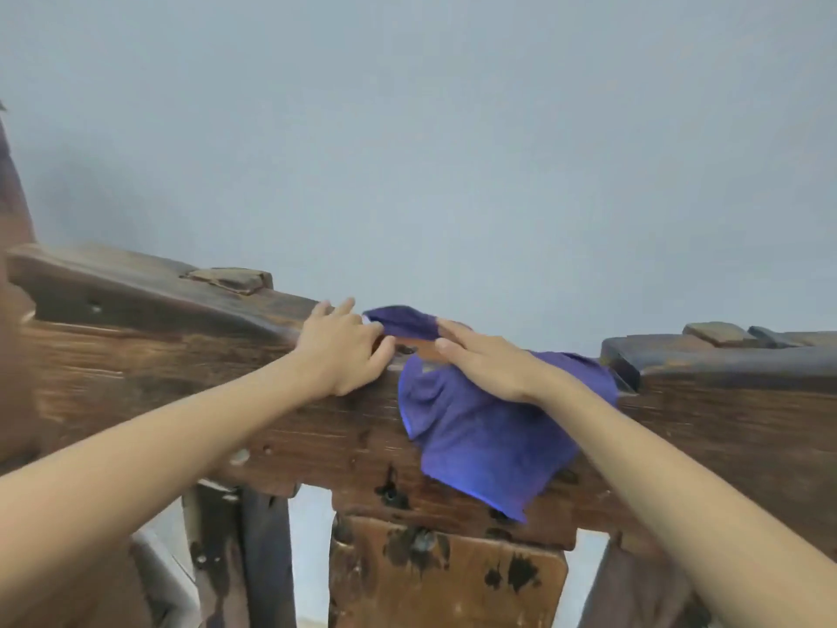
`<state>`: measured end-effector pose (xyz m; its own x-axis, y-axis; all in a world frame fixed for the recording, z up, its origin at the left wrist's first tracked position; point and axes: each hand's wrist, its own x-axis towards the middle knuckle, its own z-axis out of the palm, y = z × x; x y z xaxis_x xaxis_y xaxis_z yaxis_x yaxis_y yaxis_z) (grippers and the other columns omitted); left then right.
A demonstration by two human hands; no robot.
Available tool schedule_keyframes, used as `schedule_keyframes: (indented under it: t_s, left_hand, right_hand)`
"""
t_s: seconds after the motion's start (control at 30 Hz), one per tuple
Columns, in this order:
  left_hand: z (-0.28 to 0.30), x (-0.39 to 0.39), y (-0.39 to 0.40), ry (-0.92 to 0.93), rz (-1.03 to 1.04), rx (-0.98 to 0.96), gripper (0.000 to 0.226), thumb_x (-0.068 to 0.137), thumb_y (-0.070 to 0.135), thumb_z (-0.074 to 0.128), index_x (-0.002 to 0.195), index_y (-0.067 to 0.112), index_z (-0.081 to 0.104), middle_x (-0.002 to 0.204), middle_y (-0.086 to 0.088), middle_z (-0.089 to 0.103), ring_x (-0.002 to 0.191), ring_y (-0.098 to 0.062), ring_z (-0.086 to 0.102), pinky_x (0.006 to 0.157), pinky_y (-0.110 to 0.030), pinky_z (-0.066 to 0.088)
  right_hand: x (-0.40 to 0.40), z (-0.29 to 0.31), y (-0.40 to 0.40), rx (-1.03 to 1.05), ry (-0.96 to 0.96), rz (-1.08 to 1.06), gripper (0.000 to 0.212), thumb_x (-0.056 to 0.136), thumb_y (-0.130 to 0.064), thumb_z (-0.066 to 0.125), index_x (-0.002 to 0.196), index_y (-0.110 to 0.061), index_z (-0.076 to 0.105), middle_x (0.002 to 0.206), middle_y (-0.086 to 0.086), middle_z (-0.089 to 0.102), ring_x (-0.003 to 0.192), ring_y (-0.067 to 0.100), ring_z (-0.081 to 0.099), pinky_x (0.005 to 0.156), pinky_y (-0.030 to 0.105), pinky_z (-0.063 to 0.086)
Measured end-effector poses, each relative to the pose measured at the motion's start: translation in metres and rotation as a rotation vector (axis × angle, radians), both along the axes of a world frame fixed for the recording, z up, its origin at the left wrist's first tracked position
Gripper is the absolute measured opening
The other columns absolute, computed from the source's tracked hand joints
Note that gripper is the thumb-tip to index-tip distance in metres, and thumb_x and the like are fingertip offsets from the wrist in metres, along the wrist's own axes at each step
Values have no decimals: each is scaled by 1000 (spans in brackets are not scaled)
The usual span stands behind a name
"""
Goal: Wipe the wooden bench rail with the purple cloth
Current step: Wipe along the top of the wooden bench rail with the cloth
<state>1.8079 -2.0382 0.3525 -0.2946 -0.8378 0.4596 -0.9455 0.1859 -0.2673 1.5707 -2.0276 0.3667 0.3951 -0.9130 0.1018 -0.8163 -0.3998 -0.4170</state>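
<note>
right now the purple cloth (471, 428) is draped over the top edge of the wooden bench rail (253, 369), most of it hanging down the near face, with a smaller flap lying over the top toward the wall (407, 129). the right hand (484, 360) lies on it with straight fingers, pressing it flat against the wood; its grip is released, not curled round anything. the left hand (344, 346) rests on the rail just beside the cloth, fingers loosely bent over the top edge. it seems to touch the cloth's upper corner, but whether it pinches it i cannot tell.

likely trouble: with only a flat palm on it, the cloth could slide out from under the hand, or bunch up, once the stroke starts, and so much of it hangs loose that it may slip off the front. the rail looks rough, with dark holes and a raised wooden block (231, 279) on top, so the fabric could snag there.
</note>
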Motion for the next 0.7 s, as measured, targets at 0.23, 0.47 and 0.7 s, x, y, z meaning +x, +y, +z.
schedule_keyframes:
  t_s: [0.23,0.47,0.7]
  left_hand:
    - [10,145,1,135,111,-334,44,96,43,30,111,18,64,115,-6,69,118,-30,56,99,-45,39]
    - [-4,146,0,274,-3,-437,38,97,32,37,112,17,69,120,0,71,113,-23,64,90,-41,45]
    - [-3,231,4,170,158,-409,50,100,45,27,122,15,61,132,-8,64,126,-29,55,101,-45,36]
  right_hand:
    - [-56,-3,-18,16,175,-715,52,100,-30,20,137,-15,54,146,13,56,133,42,48,113,54,24]
    - [127,-8,-8,-36,126,-178,69,98,-58,16,153,-24,39,160,9,40,144,32,39,115,48,25]
    - [5,-6,-23,-2,266,-389,91,85,-81,18,152,-25,43,158,4,46,144,29,43,118,45,29]
